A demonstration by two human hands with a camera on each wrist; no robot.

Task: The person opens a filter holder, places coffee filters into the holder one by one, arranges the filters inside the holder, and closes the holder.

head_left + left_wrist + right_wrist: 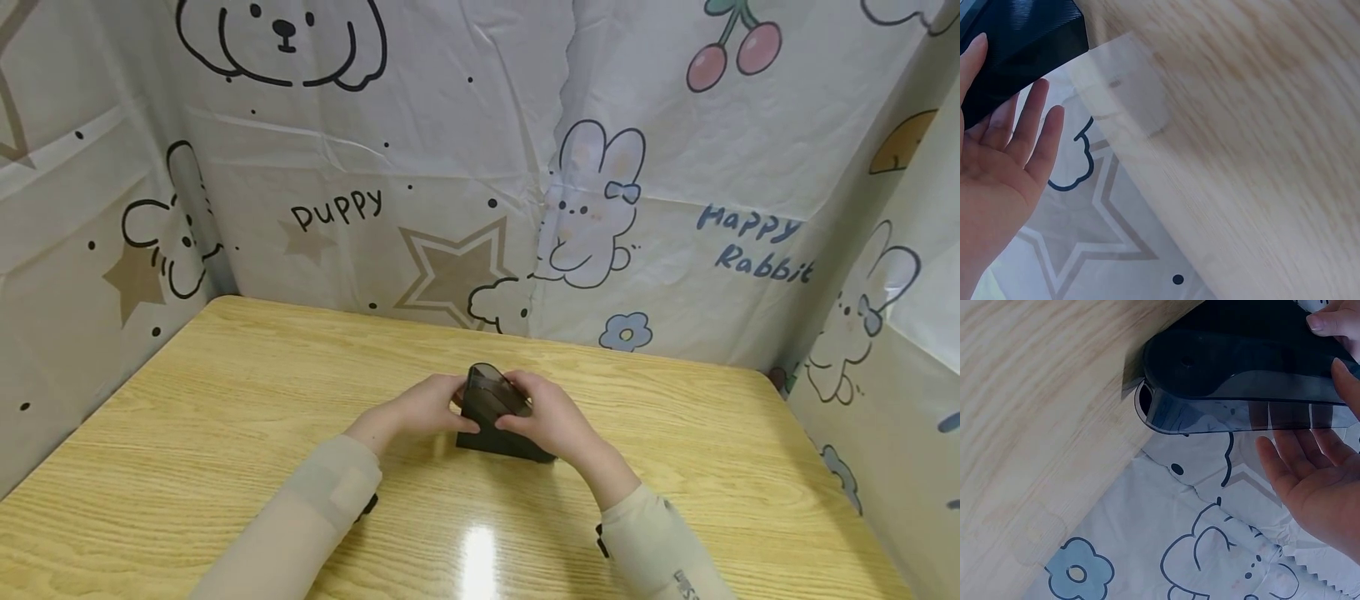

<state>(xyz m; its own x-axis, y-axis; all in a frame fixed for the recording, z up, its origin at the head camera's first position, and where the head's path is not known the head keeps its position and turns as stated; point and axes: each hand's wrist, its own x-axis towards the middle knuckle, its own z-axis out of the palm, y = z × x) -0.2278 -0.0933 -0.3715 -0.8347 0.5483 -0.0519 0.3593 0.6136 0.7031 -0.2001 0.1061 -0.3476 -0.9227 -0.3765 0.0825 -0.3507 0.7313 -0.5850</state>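
Note:
A black wedge-shaped box (480,435) with a smoky see-through lid (1216,415) stands on the wooden table, its tall end to the left. My left hand (423,407) holds that tall end, thumb on the near side and fingers around the far side. From the right, my right hand (553,417) grips the lid region, its thumb on the near face and its fingers at the sloping top. In the right wrist view, the right fingers (1300,453) lie along the lid's edge, partly seen through it. Ribbed lines mark the box's black surface (1029,56) in the left wrist view.
The wooden table (225,392) spreads around the box on all sides. Behind it hangs a pale cloth (450,150) printed with rabbits, stars and words, and more cloth (892,333) hangs along the right side. A bright light reflection lies on the near tabletop.

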